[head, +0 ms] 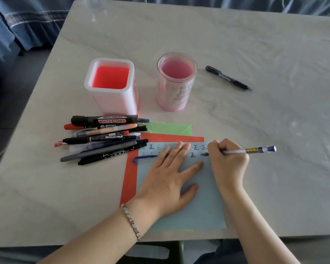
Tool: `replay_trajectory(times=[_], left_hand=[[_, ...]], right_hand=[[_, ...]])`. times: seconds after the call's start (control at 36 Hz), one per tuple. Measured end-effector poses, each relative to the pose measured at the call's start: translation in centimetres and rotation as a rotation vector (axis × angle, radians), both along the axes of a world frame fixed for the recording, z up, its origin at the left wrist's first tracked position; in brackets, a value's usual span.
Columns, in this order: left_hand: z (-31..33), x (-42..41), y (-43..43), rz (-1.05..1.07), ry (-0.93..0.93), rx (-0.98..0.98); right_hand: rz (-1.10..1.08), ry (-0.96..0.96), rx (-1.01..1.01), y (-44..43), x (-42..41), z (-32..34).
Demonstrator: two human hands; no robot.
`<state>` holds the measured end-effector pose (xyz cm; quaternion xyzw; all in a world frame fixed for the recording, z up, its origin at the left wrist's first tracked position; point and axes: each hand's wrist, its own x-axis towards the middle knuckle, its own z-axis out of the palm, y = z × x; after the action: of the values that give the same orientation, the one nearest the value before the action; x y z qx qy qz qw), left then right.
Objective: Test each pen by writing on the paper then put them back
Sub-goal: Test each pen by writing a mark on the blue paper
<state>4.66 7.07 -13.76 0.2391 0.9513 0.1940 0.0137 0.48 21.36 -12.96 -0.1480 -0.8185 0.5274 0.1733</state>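
Bracelet (131, 221) on the near wrist, left hand (166, 180) flat on the blue paper (204, 206), right hand (228, 159) writing.

Left fingers (179, 149) lie straight and spread, pressing the sheet to the tabletop (274, 121). The right hand's fingers curl round a slim pen (255, 150) low on its barrel, tip on the second row of marks. Its likely cap (144, 159) rests at the paper's left edge. The pen looks light, stiff and smooth, so a pinch near the tip should steady it. The paper is thin and would slide unless held. Untested pens (103, 138) lie heaped to the left, in front of the square holder (111, 86) and round holder (176, 81), both of which hold no pens.
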Motion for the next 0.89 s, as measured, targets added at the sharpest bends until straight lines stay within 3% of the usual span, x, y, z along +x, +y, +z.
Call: replay_trajectory(times=[0.64,0.89], left_hand=[[-0.22,0.07,0.04,-0.006,0.015,0.03],[-0.29,0.02,-0.07,-0.017,0.02,-0.002]], right_hand=[[-0.042,-0.014,0.032,0.01,0.11,-0.01],[-0.113,0.008,-0.082,0.17,-0.04,0.21]])
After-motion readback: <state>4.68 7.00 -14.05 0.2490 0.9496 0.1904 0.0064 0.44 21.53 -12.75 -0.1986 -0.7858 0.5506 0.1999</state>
